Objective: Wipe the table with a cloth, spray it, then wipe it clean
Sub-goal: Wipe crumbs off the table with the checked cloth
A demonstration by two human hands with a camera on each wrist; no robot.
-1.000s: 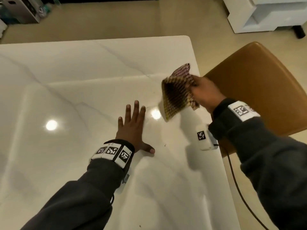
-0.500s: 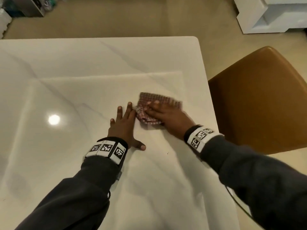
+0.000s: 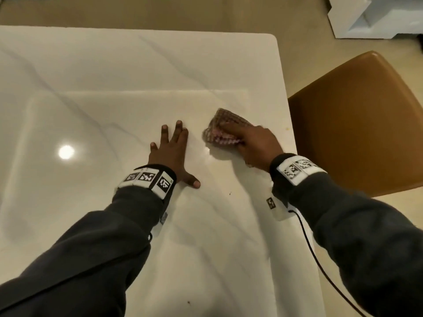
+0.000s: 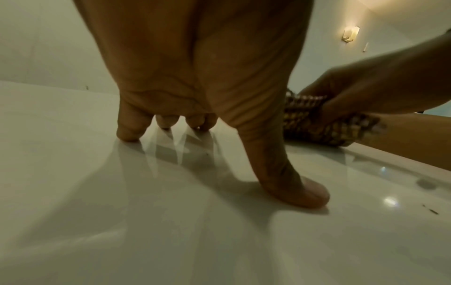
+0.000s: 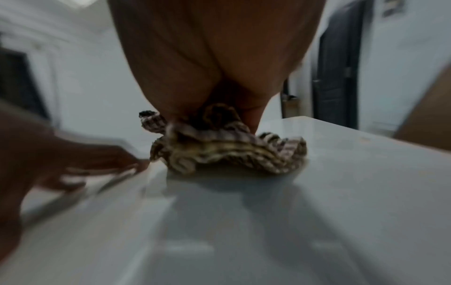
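The right hand [image 3: 256, 145] is gripping the bunched cloth [image 3: 223, 129], pressing it onto the table [image 3: 137, 65] to wipe; at its 9 o'clock, the left hand [image 3: 170, 152] is lying flat, fingers spread, likely bracing.

You wore dark grey long sleeves [image 3: 96, 243] on both arms. Each wrist carried a white band [image 3: 146, 180] printed with black-and-white square code markers, backed by a black strap. A small white box [image 3: 278, 208] with its own marker hung under your right wrist, and a thin black cable [image 3: 320, 266] trailed from it.
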